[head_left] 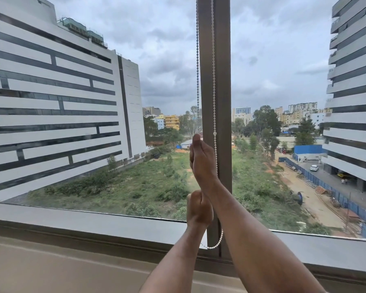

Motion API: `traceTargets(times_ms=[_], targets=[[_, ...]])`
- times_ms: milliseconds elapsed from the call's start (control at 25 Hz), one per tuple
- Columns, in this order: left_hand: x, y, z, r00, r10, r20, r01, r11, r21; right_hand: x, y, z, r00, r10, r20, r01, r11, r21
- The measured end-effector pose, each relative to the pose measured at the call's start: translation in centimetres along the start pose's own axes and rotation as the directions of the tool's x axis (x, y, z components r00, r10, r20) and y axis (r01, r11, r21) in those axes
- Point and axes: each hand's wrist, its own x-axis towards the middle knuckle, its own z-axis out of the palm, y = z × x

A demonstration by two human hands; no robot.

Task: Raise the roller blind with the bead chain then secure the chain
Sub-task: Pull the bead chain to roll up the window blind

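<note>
Bead chain (214, 81) hangs as a loop in front of the vertical window mullion (222, 60), w/ two strands: left strand runs down along the mullion's left edge, right strand down its face; bottom of loop curves just above the sill (93, 225). Right hand (202, 163) is the upper one, fingers closed round the left strand, thumb pointing up; right strand passes just beside its back, touching or not I can't tell. Left hand (199, 209) sits directly below, also fisted on the same strand, approx at bottom of glass. Roller blind itself not in view; glass fully uncovered, bldgs and green lot outside.
</note>
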Motion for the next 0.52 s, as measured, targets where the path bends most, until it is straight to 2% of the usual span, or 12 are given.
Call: traceTargets(times_ms=[120,320,520], targets=[[1.0,0.2,-1.4,0.995,0.103,-0.011,-0.102,0.993,0.055,-0.3,0.4,-0.8,0.999,-0.033,0.01,0.033,0.999,0.037],[6.3,4.9,-4.2,0.975,0.088,-0.205,-0.11,0.989,-0.098,-2.6,3.3,-2.3,1.0,-0.007,0.022,0.008,0.999,-0.039],[9.2,11.5,-2.8,0.988,0.124,-0.095,-0.144,0.959,-0.244,-6.0,7.0,-2.1,0.987,0.155,0.049,-0.154,0.988,-0.029]])
